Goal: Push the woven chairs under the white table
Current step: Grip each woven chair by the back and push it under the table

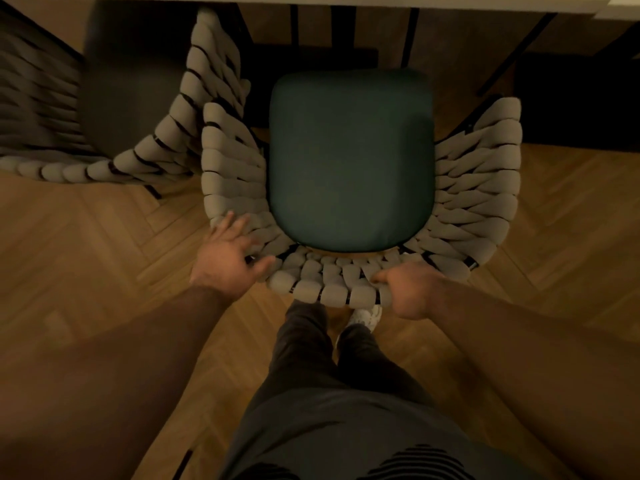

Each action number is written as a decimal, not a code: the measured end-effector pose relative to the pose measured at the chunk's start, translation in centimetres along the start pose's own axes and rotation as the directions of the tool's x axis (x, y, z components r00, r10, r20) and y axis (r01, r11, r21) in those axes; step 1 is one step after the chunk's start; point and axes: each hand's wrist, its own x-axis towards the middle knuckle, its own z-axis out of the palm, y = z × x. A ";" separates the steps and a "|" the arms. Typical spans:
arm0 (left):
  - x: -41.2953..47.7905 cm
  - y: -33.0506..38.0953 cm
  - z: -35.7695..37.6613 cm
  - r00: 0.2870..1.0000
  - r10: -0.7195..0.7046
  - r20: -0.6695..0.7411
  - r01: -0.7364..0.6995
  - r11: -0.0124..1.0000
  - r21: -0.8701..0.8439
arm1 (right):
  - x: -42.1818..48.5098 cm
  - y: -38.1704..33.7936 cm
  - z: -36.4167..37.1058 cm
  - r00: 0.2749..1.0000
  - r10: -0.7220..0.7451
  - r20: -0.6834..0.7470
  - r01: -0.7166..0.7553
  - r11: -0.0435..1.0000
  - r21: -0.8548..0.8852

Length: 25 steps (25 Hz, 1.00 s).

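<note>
head view, left to right. upper left of the frame: a second woven chair [145,161] stands on the herringbone wood floor [86,244]. its padded woven rim curves from the left edge up toward the top of the frame. its seat is dark and blurred, and whether it sits under the table cannot be told. its right arm lies just beside the left arm of the centre chair.

lower left of centre: the left hand [225,258] rests on the rear left corner of the woven chair [228,161]. its fingers are spread flat over the woven rim, thumb pointing right, released rather than clenched.

centre: the woven chair faces the top of the frame, back rim toward the person. its green seat cushion [349,157] lies fully in view, its front edge short of the table edge. below the back rim appear dark trousers [311,358] and one white shoe [365,317].

right of centre: the right hand [412,289] grasps the rear rim of the woven chair, fingers curled round the padding, thumb on top.

top of the frame: the white table [450,1] shows as a pale edge strip, with black table legs [412,32] beneath it.
</note>
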 end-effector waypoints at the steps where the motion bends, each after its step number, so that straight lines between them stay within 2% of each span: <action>1: 0.3 -0.4 0.0 0.990 -0.075 -0.123 0.067 0.995 -0.068 | 0.3 -0.6 -0.2 1.000 -0.019 0.015 0.019 0.999 0.036; 2: 0.6 -0.5 -0.4 0.963 -0.191 -0.190 0.158 0.972 -0.174 | 0.7 -1.2 -0.5 0.999 -0.032 0.031 0.030 0.996 0.079; 3: 1.0 -0.4 -0.8 0.921 -0.340 -0.191 0.270 0.909 -0.317 | 1.1 -1.8 -0.8 0.998 -0.043 0.049 0.038 0.994 0.103; 4: 1.6 -0.6 -0.9 0.861 -0.495 -0.118 0.389 0.789 -0.475 | 1.5 -2.5 -1.1 0.996 -0.057 0.064 0.050 0.993 0.107; 5: 2.3 -0.6 -1.1 0.778 -0.627 0.022 0.509 0.611 -0.607 | 1.8 -3.2 -1.3 0.995 -0.070 0.076 0.063 0.994 0.094; 6: 3.0 -0.7 -1.0 0.691 -0.695 0.199 0.589 0.381 -0.713 | 2.3 -3.7 -1.4 0.994 -0.081 0.080 0.074 0.993 0.087; 7: 3.8 -0.7 -1.0 0.621 -0.682 0.386 0.627 0.137 -0.767 | 2.6 -4.0 -1.4 0.993 -0.084 0.085 0.076 0.993 0.093; 8: 4.7 -1.0 -0.8 0.574 -0.637 0.515 0.646 -0.035 -0.763 | 2.9 -4.2 -1.4 0.993 -0.080 0.091 0.071 0.992 0.101; 9: 5.4 -1.0 -0.8 0.547 -0.619 0.563 0.655 -0.102 -0.749 | 3.1 -4.1 -1.3 0.993 -0.072 0.097 0.061 0.992 0.107; 13: 6.4 -1.8 -0.4 0.511 -0.681 0.525 0.711 -0.008 -0.703 | 3.0 -3.4 -1.1 0.993 -0.036 0.111 0.018 0.987 0.161; 17: 5.7 -1.2 -1.1 0.500 -0.752 0.430 0.628 -0.026 -0.777 | 2.6 -3.0 -1.3 0.997 -0.041 0.072 0.023 0.972 0.232; 20: 6.2 -0.5 -2.6 0.524 -0.780 0.343 0.547 -0.001 -0.837 | 2.4 -2.9 -2.0 0.999 -0.041 0.029 0.032 0.963 0.268; 25: 9.0 -0.7 -5.2 0.631 -0.744 0.218 0.406 0.079 -0.910 | 3.0 -3.7 -3.5 0.997 -0.028 -0.065 0.046 0.953 0.300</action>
